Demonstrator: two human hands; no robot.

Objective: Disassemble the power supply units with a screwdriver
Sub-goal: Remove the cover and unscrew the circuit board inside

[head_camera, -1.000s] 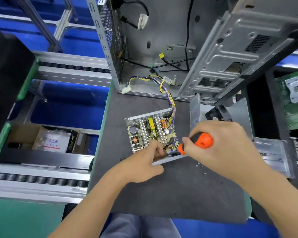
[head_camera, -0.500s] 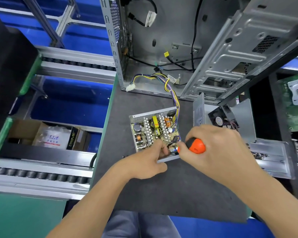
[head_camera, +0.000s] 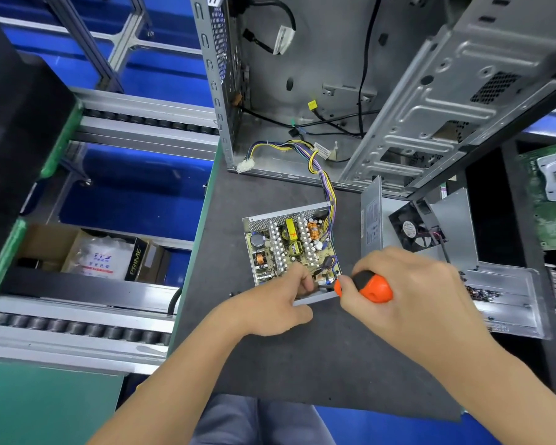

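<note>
An opened power supply unit point(head_camera: 289, 245) lies on the dark grey mat point(head_camera: 302, 358), its circuit board with heatsinks and coils exposed. A bundle of yellow and purple wires point(head_camera: 321, 168) runs from it toward the computer case. My left hand point(head_camera: 276, 300) grips the unit's near edge, fingers curled over the board. My right hand point(head_camera: 408, 290) grips an orange and black screwdriver point(head_camera: 369, 285), its tip hidden among the components at the unit's near right corner. The removed cover point(head_camera: 371, 216) with a black fan point(head_camera: 413, 231) stands to the right.
An empty grey computer case point(head_camera: 382, 91) stands open at the back. A metal tray point(head_camera: 507, 303) holding small screws lies at the right, a green motherboard point(head_camera: 552, 191) beyond it. Roller conveyors point(head_camera: 77, 326) and a cardboard box point(head_camera: 87, 252) are on the left.
The view has shifted slightly. Both hands stay at the unit's near edge; the screwdriver handle has tilted a little while its tip remains at the near right corner.
</note>
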